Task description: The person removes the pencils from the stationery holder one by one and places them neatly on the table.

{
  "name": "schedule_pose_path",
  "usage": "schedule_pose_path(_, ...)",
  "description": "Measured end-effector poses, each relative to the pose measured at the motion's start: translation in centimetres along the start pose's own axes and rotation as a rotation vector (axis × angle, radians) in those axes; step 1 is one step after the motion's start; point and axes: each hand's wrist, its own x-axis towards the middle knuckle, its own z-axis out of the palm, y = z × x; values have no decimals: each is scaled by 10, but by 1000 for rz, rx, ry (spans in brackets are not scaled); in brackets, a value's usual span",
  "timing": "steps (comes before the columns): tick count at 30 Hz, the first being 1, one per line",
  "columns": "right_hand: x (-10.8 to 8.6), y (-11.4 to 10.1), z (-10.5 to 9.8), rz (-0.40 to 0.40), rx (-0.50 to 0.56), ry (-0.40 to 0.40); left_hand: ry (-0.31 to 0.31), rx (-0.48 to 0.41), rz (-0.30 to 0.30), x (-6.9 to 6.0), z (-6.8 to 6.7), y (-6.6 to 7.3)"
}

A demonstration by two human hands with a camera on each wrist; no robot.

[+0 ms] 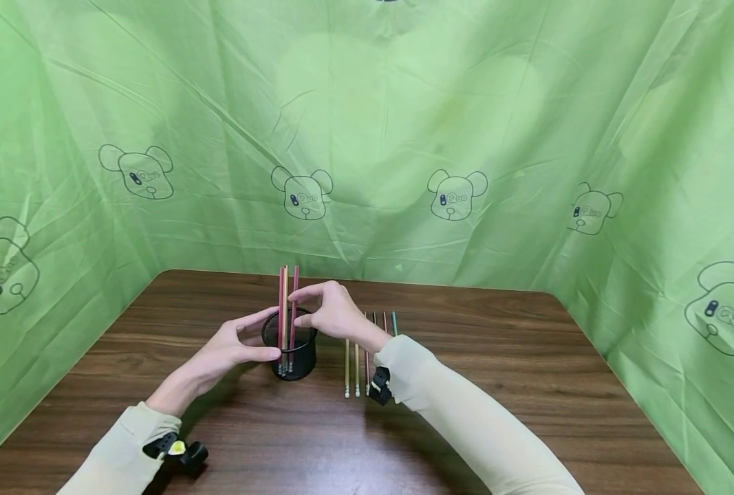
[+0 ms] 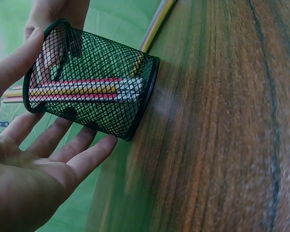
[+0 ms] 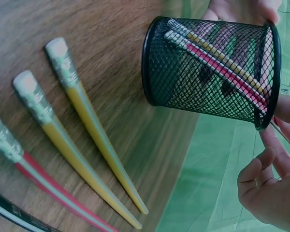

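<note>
A black mesh cup (image 1: 303, 361) (image 2: 104, 53) (image 3: 183, 92) stands upright on the table, with red and yellow pencils (image 1: 282, 295) in it, eraser ends down. Thumb on the rim and fingers round the far side, the left hand (image 1: 221, 350) (image 2: 34, 179) holds the cup. The right hand (image 1: 336, 315) (image 3: 275, 193) is over the cup's right side, its thumb and index finger pinching a red pencil (image 1: 296, 276) whose lower end is inside the cup. Its other fingers are partly hidden in the head view.
Right of the cup, several loose pencils (image 1: 347, 371) (image 3: 96, 125) lie side by side on the brown wooden table (image 1: 497, 385), partly under the right forearm. Their eraser ends face the near edge. Green cloth (image 1: 373, 227) with printed bear heads hangs around the back and sides.
</note>
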Motion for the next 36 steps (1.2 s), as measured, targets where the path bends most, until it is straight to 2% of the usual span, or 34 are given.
schedule_pose_path(13,-2,1,1,-39,12,49,-4,-8,-5,0,1,1)
schedule_pose_path(27,5,-2,-5,-89,-79,8,0,-7,-2,0,1,1)
schedule_pose_path(36,2,-2,0,-58,-71,5,2,-6,-2,0,1,0)
